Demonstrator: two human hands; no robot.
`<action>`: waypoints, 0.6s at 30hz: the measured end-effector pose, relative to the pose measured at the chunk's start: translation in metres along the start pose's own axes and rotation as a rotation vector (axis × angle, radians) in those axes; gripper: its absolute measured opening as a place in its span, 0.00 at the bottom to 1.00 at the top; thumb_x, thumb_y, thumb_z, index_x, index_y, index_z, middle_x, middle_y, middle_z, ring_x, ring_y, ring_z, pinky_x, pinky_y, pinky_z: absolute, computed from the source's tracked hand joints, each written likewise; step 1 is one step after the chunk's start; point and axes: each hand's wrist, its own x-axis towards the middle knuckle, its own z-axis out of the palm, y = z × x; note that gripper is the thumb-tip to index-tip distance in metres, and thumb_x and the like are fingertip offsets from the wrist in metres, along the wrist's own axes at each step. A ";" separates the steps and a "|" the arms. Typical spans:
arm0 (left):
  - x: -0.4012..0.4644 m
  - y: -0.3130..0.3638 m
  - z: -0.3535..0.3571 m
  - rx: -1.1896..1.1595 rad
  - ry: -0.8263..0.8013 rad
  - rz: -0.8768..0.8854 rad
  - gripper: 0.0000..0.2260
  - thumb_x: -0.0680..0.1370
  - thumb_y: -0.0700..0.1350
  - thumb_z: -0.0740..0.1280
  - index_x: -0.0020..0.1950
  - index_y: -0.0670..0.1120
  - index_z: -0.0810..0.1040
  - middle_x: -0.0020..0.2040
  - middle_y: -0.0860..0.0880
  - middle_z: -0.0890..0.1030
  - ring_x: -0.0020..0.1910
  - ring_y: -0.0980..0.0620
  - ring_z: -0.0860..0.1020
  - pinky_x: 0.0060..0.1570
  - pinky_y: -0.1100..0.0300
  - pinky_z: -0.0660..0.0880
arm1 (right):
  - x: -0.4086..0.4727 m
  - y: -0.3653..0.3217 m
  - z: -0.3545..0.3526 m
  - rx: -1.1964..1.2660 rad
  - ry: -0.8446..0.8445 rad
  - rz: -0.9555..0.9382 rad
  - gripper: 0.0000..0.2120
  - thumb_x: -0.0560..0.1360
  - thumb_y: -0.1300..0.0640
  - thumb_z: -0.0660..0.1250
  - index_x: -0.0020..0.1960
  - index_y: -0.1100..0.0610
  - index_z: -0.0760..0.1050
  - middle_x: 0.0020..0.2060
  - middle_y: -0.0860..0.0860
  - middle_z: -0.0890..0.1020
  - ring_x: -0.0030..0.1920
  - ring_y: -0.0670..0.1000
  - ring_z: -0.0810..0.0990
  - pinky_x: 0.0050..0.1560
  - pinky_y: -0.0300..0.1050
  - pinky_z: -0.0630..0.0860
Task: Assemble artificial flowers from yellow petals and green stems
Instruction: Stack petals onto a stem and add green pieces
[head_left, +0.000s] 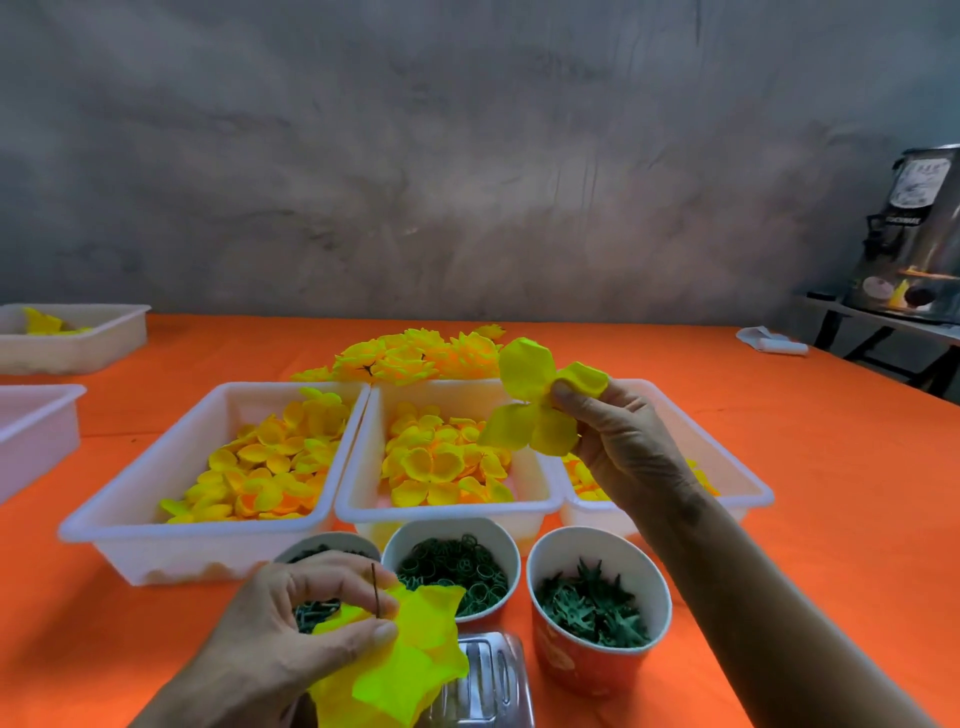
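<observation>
My left hand (291, 629) pinches a thin dark stem (375, 590) that pokes up through a stack of large yellow petals (410, 654) near the table's front edge. My right hand (618, 441), raised over the trays, pinches a four-lobed yellow petal piece (530, 400) at its middle. Three white trays hold loose yellow petals: a left tray (156, 499), a middle tray (358, 467) and a right tray (748, 483) partly hidden by my right arm. Finished yellow flowers (415, 356) lie heaped behind the trays.
Three paper cups stand in front of the trays: one with green stems (311, 553) behind my left hand, one with green rings (452, 569), one with green leafy calyxes (597, 603). A clear plastic box (488, 675) lies at the front. More white trays (72, 338) sit far left on the orange cloth.
</observation>
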 end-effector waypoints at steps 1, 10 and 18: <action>-0.002 0.006 0.000 -0.010 0.027 0.008 0.06 0.61 0.44 0.77 0.36 0.50 0.86 0.49 0.54 0.84 0.52 0.61 0.79 0.53 0.67 0.73 | -0.001 0.000 0.002 0.001 0.003 -0.005 0.11 0.65 0.61 0.69 0.46 0.62 0.78 0.43 0.57 0.84 0.40 0.57 0.83 0.38 0.51 0.81; -0.004 0.043 -0.024 -0.085 0.297 0.043 0.31 0.50 0.74 0.71 0.45 0.57 0.84 0.48 0.56 0.84 0.50 0.61 0.81 0.50 0.60 0.76 | -0.018 -0.003 0.026 -0.030 -0.092 -0.003 0.12 0.63 0.61 0.70 0.47 0.61 0.81 0.42 0.56 0.85 0.39 0.53 0.84 0.41 0.49 0.82; 0.034 0.087 -0.010 -0.212 0.241 0.194 0.14 0.66 0.49 0.75 0.47 0.42 0.83 0.43 0.47 0.85 0.43 0.49 0.83 0.47 0.58 0.79 | -0.037 -0.010 0.069 -0.185 -0.343 -0.059 0.06 0.63 0.63 0.71 0.41 0.61 0.82 0.36 0.54 0.85 0.34 0.49 0.82 0.34 0.40 0.78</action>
